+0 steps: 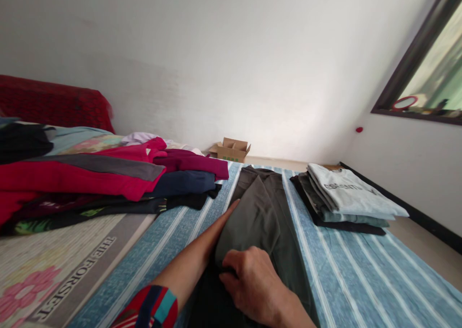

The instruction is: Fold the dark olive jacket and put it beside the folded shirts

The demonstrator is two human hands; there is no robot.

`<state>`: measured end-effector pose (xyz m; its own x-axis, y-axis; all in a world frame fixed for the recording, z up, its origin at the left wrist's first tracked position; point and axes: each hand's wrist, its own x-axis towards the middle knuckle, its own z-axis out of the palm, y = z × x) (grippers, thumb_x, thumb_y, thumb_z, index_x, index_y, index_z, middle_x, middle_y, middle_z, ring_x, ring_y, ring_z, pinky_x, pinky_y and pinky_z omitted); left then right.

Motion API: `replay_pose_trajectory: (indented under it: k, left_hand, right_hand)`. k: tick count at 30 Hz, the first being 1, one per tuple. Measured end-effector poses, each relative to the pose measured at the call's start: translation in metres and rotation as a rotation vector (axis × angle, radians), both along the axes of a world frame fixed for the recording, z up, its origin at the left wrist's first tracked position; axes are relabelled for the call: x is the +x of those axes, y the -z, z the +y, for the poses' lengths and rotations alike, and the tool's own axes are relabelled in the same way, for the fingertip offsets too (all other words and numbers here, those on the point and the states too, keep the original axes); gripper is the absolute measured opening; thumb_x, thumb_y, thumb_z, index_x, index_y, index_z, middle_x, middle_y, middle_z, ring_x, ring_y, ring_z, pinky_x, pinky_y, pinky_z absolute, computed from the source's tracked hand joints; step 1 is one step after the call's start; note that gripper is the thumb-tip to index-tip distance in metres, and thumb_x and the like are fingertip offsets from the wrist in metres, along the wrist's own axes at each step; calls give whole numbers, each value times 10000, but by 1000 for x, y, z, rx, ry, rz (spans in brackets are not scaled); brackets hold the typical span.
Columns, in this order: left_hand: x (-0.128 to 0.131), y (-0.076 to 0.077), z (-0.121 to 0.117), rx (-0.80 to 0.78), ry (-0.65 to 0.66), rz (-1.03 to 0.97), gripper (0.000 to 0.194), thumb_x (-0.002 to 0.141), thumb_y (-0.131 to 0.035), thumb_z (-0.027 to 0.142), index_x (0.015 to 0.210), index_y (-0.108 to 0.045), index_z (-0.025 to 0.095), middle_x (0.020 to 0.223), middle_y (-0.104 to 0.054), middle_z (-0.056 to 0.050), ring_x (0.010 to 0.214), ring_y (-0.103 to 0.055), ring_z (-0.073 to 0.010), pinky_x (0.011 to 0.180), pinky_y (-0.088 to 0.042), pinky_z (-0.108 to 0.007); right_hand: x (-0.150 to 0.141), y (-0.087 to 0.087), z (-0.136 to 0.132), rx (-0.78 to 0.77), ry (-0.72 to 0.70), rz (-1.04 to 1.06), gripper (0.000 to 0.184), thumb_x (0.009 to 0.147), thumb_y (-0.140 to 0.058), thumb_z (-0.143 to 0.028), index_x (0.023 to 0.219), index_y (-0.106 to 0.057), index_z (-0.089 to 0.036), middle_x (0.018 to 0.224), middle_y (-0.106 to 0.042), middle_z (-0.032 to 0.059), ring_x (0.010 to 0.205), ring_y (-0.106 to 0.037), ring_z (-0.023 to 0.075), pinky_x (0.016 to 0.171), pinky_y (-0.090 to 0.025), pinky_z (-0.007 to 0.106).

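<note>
A dark olive-grey garment [265, 207] lies lengthwise on the blue striped bedsheet [346, 270]. My left hand [220, 222] lies flat along the garment's left edge, fingers stretched straight and together, partly tucked beside the fabric. My right hand [250, 275] rests on the near part of the garment, its fingers curled down and pinching a fold of the cloth. A red, blue and teal striped sleeve covers my left forearm at the bottom.
A heap of unfolded clothes [108, 178] in red, maroon, navy and black lies at the left. A folded stack topped by a grey printed shirt [346, 193] sits at the right. A floral quilt [54, 265], cardboard box [231, 150], wall and window frame [415, 68] surround the bed.
</note>
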<state>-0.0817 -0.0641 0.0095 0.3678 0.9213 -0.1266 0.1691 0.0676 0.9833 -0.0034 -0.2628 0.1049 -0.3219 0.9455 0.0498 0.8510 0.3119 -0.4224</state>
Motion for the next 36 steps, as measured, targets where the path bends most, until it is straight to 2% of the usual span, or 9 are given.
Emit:
replay_pose_trajectory:
  k: [4,8,11,15,21,24,30,33,36]
  left_hand:
    - [7,-16,26,97,26,58,321,847,-569,398,945,-657,106,1005,-640,-14,1017,-558,-293,870,-452,-340]
    - [2,-17,32,145,-18,86,392,815,-525,452,769,-700,103,812,-697,-51,1005,-575,-286,845,-416,-280]
    - [1,-12,30,144,-2,69,319,722,-609,410,823,-711,125,821,-714,-48,903,-628,-259,787,-448,-286]
    - [7,-9,28,117,29,30,306,635,-632,209,924,-699,133,894,-722,-48,850,-656,-234,751,-480,-285]
    - [4,-9,18,103,-55,53,457,624,-629,152,1079,-646,116,1063,-685,-104,1021,-615,-255,811,-470,-280]
    - [-9,-11,4,89,-96,91,500,628,-658,202,1119,-626,114,1087,-672,-118,1038,-605,-261,820,-463,-280]
    - [-46,-25,-37,46,-70,150,398,582,-708,326,918,-654,119,839,-695,-60,818,-642,-231,692,-462,-273]
    - [-60,-32,-57,-76,14,195,300,595,-693,382,765,-628,143,601,-615,7,559,-574,-162,491,-372,-228]
    - [-70,-36,-73,-171,78,221,303,597,-691,414,703,-597,146,544,-569,26,467,-504,-122,430,-292,-206]
  right_hand:
    - [-3,9,4,-34,-1,8,103,749,-515,-248,696,-598,-218,711,-689,18,675,-645,154,503,-245,249]
    - [-9,9,5,-100,-18,-19,113,740,-520,-247,733,-630,-221,746,-698,27,706,-650,168,499,-244,253]
    - [-15,9,4,-145,-24,-10,134,752,-525,-259,750,-652,-217,749,-700,33,703,-645,171,497,-250,251]
    - [-18,15,4,-264,-107,104,251,780,-557,-433,764,-675,-212,718,-689,27,651,-620,161,475,-256,234]
    - [-2,35,-1,-278,-112,181,443,786,-522,-605,757,-683,-193,630,-636,14,572,-545,130,482,-250,226]
    - [18,44,1,-241,34,184,333,812,-543,-487,747,-673,-187,638,-630,5,580,-539,118,492,-262,220]
    - [89,62,29,-295,625,358,184,811,-564,-337,762,-626,-170,562,-587,-4,513,-557,121,489,-350,208]
    - [115,68,47,-344,704,420,184,816,-559,-295,910,-595,-141,475,-542,-17,398,-519,127,424,-352,216]
    - [123,72,62,-384,748,516,323,821,-560,-276,1097,-509,-115,484,-542,-23,389,-530,135,377,-347,204]
